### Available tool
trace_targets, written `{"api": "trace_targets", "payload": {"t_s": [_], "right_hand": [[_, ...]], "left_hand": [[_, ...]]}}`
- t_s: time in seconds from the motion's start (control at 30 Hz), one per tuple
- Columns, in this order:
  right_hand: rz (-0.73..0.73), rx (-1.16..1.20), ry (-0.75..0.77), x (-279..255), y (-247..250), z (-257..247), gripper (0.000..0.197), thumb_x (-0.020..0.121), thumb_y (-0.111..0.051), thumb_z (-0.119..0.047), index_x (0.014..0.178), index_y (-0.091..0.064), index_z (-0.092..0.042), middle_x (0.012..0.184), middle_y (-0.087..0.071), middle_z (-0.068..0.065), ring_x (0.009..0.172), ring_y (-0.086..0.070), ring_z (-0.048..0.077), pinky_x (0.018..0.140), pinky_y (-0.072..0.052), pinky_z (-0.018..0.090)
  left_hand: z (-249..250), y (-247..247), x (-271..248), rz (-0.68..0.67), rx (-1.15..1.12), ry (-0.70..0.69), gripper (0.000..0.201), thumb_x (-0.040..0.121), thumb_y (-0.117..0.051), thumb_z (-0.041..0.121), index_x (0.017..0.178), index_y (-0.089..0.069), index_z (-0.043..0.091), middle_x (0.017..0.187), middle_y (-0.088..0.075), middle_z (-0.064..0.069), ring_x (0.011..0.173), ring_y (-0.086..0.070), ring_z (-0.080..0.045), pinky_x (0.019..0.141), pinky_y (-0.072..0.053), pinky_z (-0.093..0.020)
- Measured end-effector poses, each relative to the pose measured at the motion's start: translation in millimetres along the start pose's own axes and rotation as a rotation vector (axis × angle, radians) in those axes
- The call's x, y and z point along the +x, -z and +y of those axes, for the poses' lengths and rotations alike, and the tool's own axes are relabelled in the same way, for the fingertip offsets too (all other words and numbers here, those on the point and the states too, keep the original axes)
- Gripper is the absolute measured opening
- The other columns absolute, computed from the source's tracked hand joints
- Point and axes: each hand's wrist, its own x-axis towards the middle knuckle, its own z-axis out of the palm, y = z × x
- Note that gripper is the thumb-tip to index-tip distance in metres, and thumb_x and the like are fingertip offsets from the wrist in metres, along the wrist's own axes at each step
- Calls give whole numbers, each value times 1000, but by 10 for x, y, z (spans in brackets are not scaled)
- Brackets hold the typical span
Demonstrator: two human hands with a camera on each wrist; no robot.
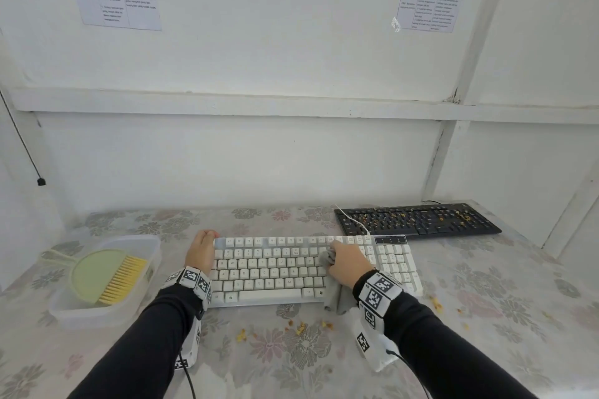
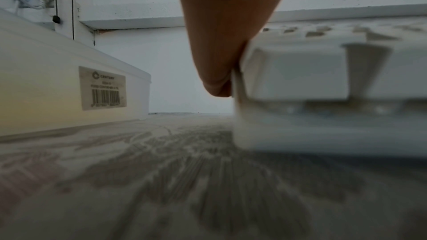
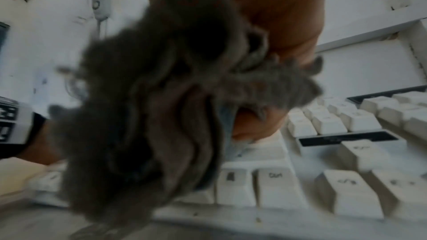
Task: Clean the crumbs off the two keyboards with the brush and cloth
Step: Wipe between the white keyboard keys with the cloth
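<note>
Grey cloth (image 1: 328, 258) bunched under my right fingers (image 1: 342, 251) on the white keyboard (image 1: 275, 269); crumb-strewn black keyboard (image 1: 418, 220) beyond them, yellow-bristled brush (image 1: 121, 278) well left.

Plastic tub (image 1: 81, 317), floral tablecloth (image 1: 275, 359), perhaps fan (image 3: 101, 1).

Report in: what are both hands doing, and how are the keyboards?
Left hand holds left edge of white keyboard. Right hand grips grey cloth on its keys. Black keyboard crumbed; brush in tub. Nothing blocking.
</note>
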Motion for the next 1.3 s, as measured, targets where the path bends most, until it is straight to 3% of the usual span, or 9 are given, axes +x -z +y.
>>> {"api": "trace_targets", "payload": {"t_s": [0.1,0.33,0.4,0.57,0.73,0.87,1.03,1.17,1.3], "right_hand": [[-101,-40,8,-149,-18,3,36,91,-42,-4,62,-27,-18,64,-32,-6,56,-31,2,45,-31,11],[-288,-184,-56,-334,64,-65,29,92,-44,-15,64,-36,-13,66,-37,-1,63,-42,12,50,-32,15],[-219,-89,-47,-311,161,-108,24,91,-47,-15,68,-41,-12,68,-38,-2,73,-48,15,50,-34,13],[109,150,31,-146,213,-252,36,91,-48,-11,63,-28,-19,68,-36,-7,62,-39,5,47,-27,10],[8,23,31,-80,8,-387,8,93,-42,-8,99,-48,-8,99,-51,6,81,-49,19,63,-42,20],[-91,-53,38,-168,-92,-354,34,93,-43,-11,64,-27,-19,70,-34,-6,61,-35,4,56,-34,12],[-218,-217,60,-304,-53,-384,30,95,-41,-18,66,-36,-12,65,-32,-2,87,-49,21,64,-42,20],[-326,-268,45,-334,-9,-403,28,91,-46,-15,65,-37,-11,65,-32,1,59,-35,11,49,-30,17],[-290,-183,26,-276,60,-446,32,89,-48,-15,60,-34,-12,65,-36,1,60,-39,11,48,-32,16]], "left_hand": [[0,-8,6,-4,-17,1,21,98,-33,17,94,-51,8,100,-52,-7,98,-47,-22,83,-31,-28],[16,1,-11,6,-26,-6,20,98,-33,15,94,-51,7,101,-51,-8,96,-44,-20,82,-30,-27],[15,2,-3,4,-32,-9,19,97,-33,14,93,-51,7,101,-51,-8,97,-45,-20,82,-29,-26],[-2,-1,-6,8,-41,3,19,97,-34,15,92,-51,8,99,-52,-8,96,-46,-21,80,-28,-26],[0,-2,-16,7,-35,4,20,98,-34,16,93,-51,9,99,-53,-8,95,-46,-20,80,-29,-26],[9,-4,-22,10,-44,10,20,98,-34,16,93,-51,9,98,-53,-8,95,-47,-21,79,-29,-26],[13,4,-23,2,-47,6,20,98,-34,15,92,-51,8,98,-53,-8,94,-47,-21,79,-29,-26],[1,7,-12,1,-61,8,19,97,-34,15,92,-51,8,98,-53,-8,95,-47,-21,80,-30,-26],[13,12,-21,-4,-70,13,19,97,-34,15,93,-52,9,98,-53,-8,95,-47,-21,81,-31,-27]]}}
